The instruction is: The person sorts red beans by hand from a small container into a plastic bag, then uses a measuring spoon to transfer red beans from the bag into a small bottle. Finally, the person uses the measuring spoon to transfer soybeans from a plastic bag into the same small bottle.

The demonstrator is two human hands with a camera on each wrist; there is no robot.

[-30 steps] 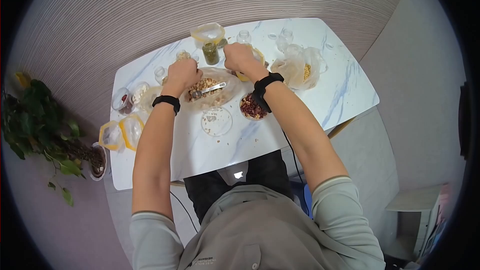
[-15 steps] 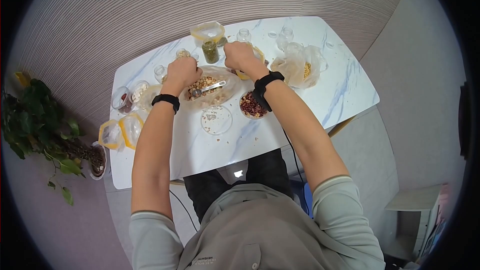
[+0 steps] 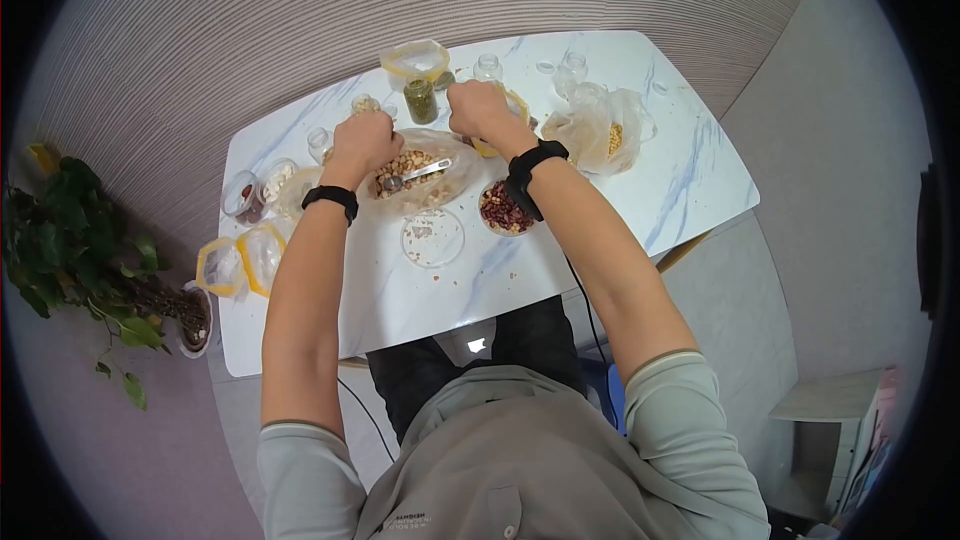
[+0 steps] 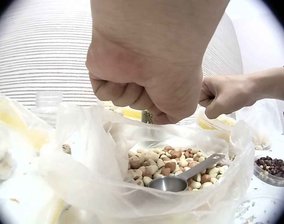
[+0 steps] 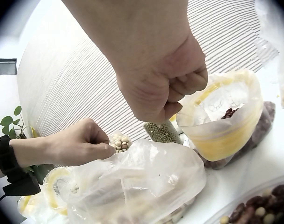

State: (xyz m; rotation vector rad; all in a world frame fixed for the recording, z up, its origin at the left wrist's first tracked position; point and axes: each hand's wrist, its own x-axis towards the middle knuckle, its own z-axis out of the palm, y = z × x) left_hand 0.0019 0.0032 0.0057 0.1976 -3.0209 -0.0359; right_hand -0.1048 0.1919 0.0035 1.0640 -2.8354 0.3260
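My left hand (image 3: 364, 145) is curled into a fist over the left rim of an open plastic bag (image 4: 104, 186) of peanuts (image 4: 153, 165); nothing shows in its fingers. A metal measuring spoon (image 4: 174, 181) lies on the peanuts. Curled as well, my right hand (image 3: 480, 109) hovers beside a glass jar of green beans (image 3: 421, 102), with nothing visible in it. Close to its right, in the right wrist view, stands an open yellow-banded bag (image 5: 216, 135) with dark red beans (image 5: 230, 113) inside. The inner fingertips of both fists are tucked out of sight.
A tub of mixed red beans (image 3: 507, 210) sits near my right forearm, beside a round clear lid (image 3: 433, 240) with crumbs. At the right lies a bag of yellow kernels (image 3: 615, 140). Clear jars (image 3: 487, 69) stand along the back; yellow-edged bags (image 3: 222, 268) lie at the left.
Both fists stay almost in place over the table. The view has shifted very slightly; nothing is taken up or let go.
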